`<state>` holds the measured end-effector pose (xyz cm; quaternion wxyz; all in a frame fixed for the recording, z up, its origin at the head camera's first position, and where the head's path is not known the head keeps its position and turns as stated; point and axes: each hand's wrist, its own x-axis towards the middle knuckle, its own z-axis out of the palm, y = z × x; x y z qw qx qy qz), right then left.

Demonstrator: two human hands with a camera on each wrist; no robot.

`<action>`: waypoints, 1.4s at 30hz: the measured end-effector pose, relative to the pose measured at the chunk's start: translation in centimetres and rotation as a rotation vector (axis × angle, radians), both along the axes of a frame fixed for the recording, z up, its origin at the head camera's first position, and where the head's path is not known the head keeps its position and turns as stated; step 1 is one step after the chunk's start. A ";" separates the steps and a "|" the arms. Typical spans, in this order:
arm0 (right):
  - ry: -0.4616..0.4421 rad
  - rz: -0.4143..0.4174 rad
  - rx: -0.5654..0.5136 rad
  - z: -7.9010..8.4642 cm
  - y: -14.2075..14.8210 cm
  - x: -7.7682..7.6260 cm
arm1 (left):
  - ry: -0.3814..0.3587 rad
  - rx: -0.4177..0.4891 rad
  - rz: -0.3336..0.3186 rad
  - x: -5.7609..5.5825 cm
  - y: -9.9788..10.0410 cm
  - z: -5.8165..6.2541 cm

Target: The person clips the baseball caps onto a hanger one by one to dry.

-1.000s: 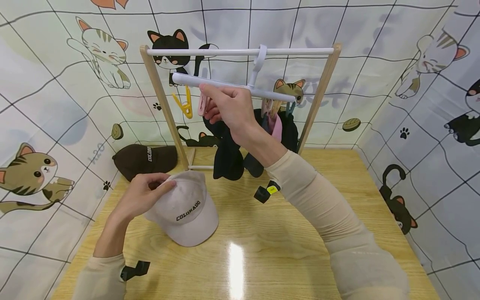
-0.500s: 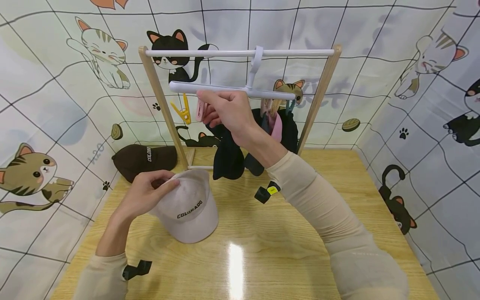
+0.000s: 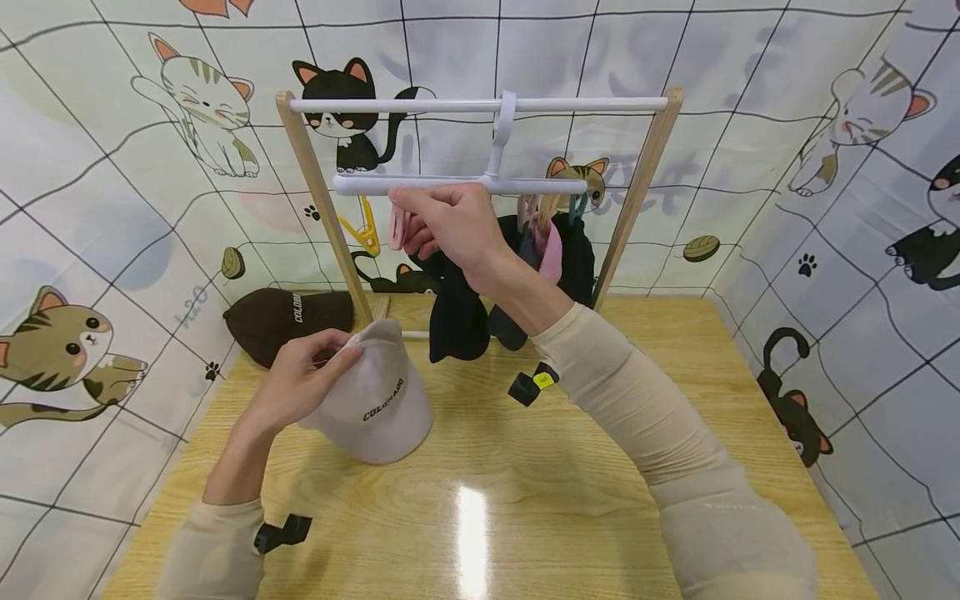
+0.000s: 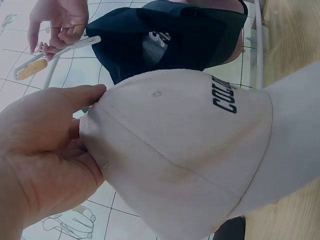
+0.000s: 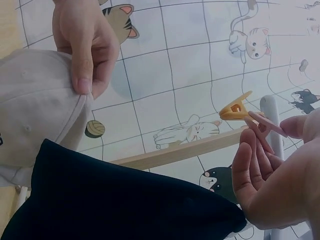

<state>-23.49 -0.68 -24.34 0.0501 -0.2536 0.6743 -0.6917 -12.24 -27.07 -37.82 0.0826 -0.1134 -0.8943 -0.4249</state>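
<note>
Head view: left hand (image 3: 303, 382) pinches pale cap (image 3: 378, 400) by edge, below right hand (image 3: 463, 232). Right hand, apart from left, pinches pink clip (image 3: 397, 230) under hanger (image 3: 420, 181); yellow clip (image 3: 367, 234) just beside.

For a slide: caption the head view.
Left fingers pinch a pale cap; right fingers hold a pink clip beneath a hanger.

Here I hold the pale cap (image 3: 375, 396) tilted, brim low, dark COLORADO lettering in front; up top I'm pinching the pink clothespin (image 3: 397, 230) by the lilac hanger (image 3: 491, 180).
</note>
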 end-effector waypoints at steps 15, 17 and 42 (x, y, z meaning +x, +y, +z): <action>0.024 0.022 0.076 -0.5 -0.1 -0.5 | 0.052 0.028 -0.011 -0.9 1.0 -0.3; 0.023 0.022 0.076 -0.6 0.0 -0.5 | 0.059 0.034 -0.005 -1.0 1.1 -0.3; 0.036 0.043 0.091 -1.1 -0.1 -0.6 | 0.116 0.111 0.033 -1.4 2.9 -0.7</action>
